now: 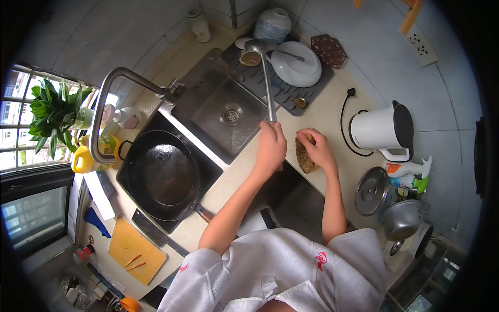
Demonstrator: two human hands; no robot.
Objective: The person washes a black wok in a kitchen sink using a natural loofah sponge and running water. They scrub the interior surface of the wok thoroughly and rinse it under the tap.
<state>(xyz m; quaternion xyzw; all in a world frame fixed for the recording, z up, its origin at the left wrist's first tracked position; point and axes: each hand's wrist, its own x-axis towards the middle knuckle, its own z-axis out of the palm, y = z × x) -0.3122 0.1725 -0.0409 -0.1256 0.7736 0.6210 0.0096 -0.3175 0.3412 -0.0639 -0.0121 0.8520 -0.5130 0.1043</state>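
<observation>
A twin sink [218, 112] is set into the pale counter [332, 112] beyond both sets of fingers, and a wide black wok [163, 174] is seen resting in the basin to the left of the left hand [270, 148]. A grey draining mat [283, 83] is laid past the fingertips, at the far side of the sink, with a white bowl [296, 65] on it. A white kettle [379, 130] is stood on the counter to the right of the right hand [318, 151]. A long steel ladle [266, 78] is gripped by the left hand, whose fingers are wrapped shut around the lower end of the handle; its long axis is run almost straight away from that fist, leaning slightly leftward, so that the cup is held over the near edge of the mat, beside the bowl and well apart from the fingers. A brown scouring pad [304, 156] is pressed on the counter edge under the right hand, whose fingers are curled closed over its far end, while its near end is left showing toward the body. The two hands are held just beside each other; the ladle handle is reached only by the left, and the pad lies to the right of that handle, nearer the right fingers.
</observation>
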